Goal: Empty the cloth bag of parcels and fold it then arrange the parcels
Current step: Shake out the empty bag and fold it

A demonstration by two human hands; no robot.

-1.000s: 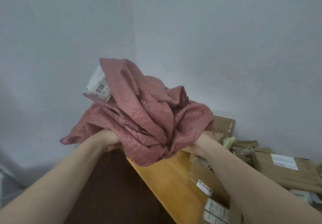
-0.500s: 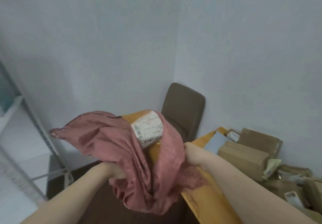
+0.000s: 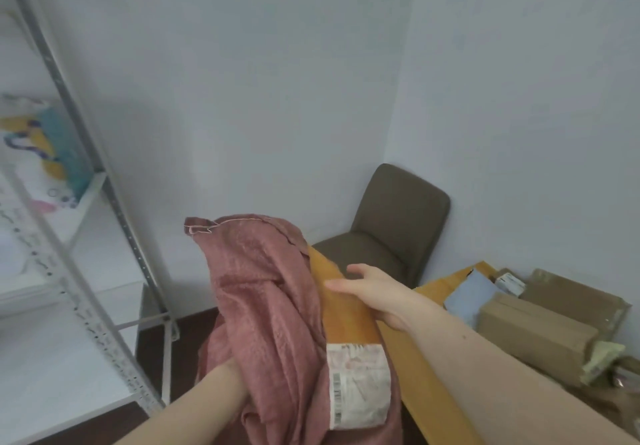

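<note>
A crumpled pink cloth bag (image 3: 263, 299) hangs in front of me over the table's left end. My left hand (image 3: 227, 377) grips its lower folds from beneath, its fingers hidden in the cloth. A long orange-brown parcel (image 3: 346, 309) with a white barcode label (image 3: 358, 385) sticks out of the bag's right side, tilted upright. My right hand (image 3: 375, 292) holds this parcel near its upper part, thumb behind it and fingers laid across its front.
A wooden table (image 3: 436, 396) runs along the right. It carries brown cardboard boxes (image 3: 536, 330) and a pale blue parcel (image 3: 469, 294). A brown chair (image 3: 398, 222) stands in the corner. A metal shelf rack (image 3: 104, 188) fills the left side.
The bag has come lower and opened up, and the parcel now shows much further out of it. My right hand has left the cloth and taken the parcel.
</note>
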